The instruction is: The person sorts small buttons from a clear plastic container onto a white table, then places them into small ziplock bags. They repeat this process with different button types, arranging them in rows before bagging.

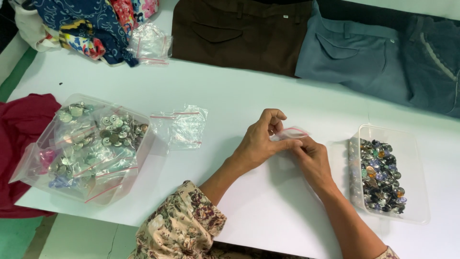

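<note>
Nearest the camera, a floral sleeve (184, 225) covers the person's left forearm, which reaches up and right across the white table (249, 91). At mid-table the left hand (258, 144) and the right hand (314, 160) meet over a small clear bag (291, 133) with a red strip along its mouth. The bag sits between the two sets of fingertips: the left thumb and curled forefinger pinch its near left edge, while the right fingers (301, 146) close on it from below and to the right. Both hands are thus clenched on the bag, which stands raised slightly off the table, its red-edged top showing just above the right knuckles; what it contains cannot be told.

To the right of the right hand, near but not touching, lies a clear plastic tray (412, 148) holding a heap of mixed shiny buttons (381, 175). To the left of the left hand, well apart, lie empty clear bags (179, 125), and beyond them a larger clear tub (103, 192) filled with bagged silver buttons (93, 144). A dark red cloth (21, 139) lies at the left edge.

Farthest away, along the table's far side: patterned fabrics (91, 26), another clear bag (148, 44), brown trousers (239, 33), blue-grey trousers (352, 55) and dark blue trousers (433, 62).
</note>
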